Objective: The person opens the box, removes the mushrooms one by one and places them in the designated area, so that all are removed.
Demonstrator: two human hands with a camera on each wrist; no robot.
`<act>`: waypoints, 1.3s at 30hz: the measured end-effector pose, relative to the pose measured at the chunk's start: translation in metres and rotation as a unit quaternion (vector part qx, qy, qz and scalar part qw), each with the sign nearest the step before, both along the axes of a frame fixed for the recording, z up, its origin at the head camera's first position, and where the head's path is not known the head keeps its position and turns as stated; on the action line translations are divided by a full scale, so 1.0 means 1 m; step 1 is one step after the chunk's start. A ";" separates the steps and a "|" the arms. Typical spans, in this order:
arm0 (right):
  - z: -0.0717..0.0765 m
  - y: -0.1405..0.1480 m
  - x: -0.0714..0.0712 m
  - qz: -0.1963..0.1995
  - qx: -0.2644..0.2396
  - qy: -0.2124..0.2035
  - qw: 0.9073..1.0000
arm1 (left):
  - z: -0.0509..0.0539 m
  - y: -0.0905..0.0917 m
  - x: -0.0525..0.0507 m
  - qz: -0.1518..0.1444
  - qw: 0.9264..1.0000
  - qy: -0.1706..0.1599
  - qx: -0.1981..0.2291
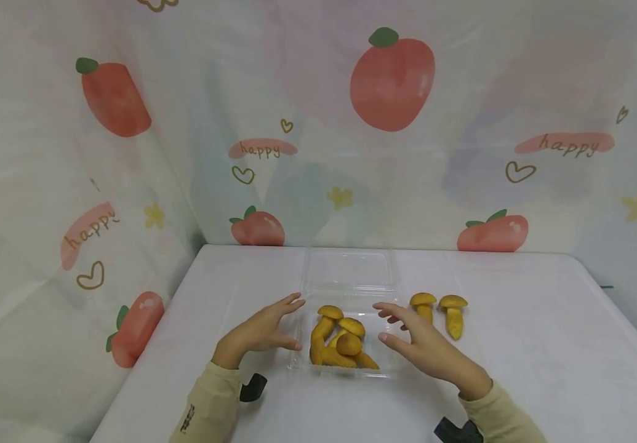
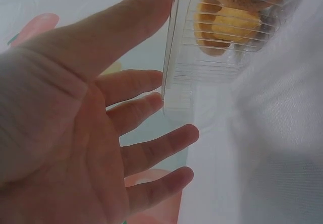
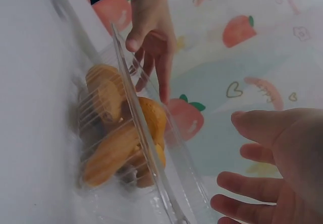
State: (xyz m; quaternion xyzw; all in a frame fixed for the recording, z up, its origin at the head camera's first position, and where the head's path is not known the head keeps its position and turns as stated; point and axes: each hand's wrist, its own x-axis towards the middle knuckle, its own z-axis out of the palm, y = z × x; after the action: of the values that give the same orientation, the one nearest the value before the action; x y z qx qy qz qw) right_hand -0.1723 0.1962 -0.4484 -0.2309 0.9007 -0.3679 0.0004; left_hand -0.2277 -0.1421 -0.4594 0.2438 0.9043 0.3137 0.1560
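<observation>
Left sleeve: beige cloth [image 1: 207, 403], cut off by the bottom edge.
Left hand: bare [image 1: 260, 332], fingers spread, gripping nothing, beside the box's left side; contact is hard to judge. Its thumb tip runs to the left wrist view's top edge.
Box: clear ribbed plastic tray [image 1: 303, 371] on the white-covered table [image 1: 274, 412], between both hands; its transparent edges are faint.
Lid: clear rectangular plastic [image 1: 349, 271], lying behind the tray, outline faint.
Box contents: yellow-brown mushroom shapes [image 1: 349, 344], overlapping too much to count surely.
Right hand: bare [image 1: 426, 347], fingers apart, holding nothing, near the box's right side; cropped in its wrist view.
Loose pair: left yellow-brown mushroom [image 1: 423, 299], stem end hidden behind the right hand; right yellow-brown mushroom [image 1: 453, 314], fully visible.
</observation>
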 end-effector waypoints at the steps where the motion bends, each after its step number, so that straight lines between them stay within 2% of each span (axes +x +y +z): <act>1: -0.001 -0.002 0.000 0.006 0.000 -0.008 1.000 | 0.000 0.000 0.000 0.001 1.000 -0.001 0.001; 13: -0.007 -0.017 0.006 0.074 -0.006 -0.031 0.997 | 0.001 0.000 0.000 0.002 1.000 0.000 -0.004; 20: -0.013 -0.021 0.007 0.090 -0.012 -0.036 0.995 | 0.001 0.000 0.000 0.002 1.000 -0.001 -0.005; 26: -0.020 -0.022 0.006 0.105 -0.005 -0.025 0.994 | -0.001 0.000 0.000 0.001 1.000 0.000 -0.002; 34: -0.023 -0.025 0.008 0.097 0.061 -0.021 0.993 | -0.003 0.000 -0.002 0.002 1.000 0.001 0.000; 39: -0.023 -0.027 0.008 0.116 0.083 -0.004 0.990 | -0.002 0.001 -0.001 0.003 1.000 0.001 0.000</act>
State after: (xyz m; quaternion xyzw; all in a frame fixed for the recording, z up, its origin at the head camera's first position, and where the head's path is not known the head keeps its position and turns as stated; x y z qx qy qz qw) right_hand -0.1639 0.1691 -0.4716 -0.3318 0.8953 -0.2901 0.0656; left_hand -0.2290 -0.1410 -0.4612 0.2416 0.9053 0.3134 0.1541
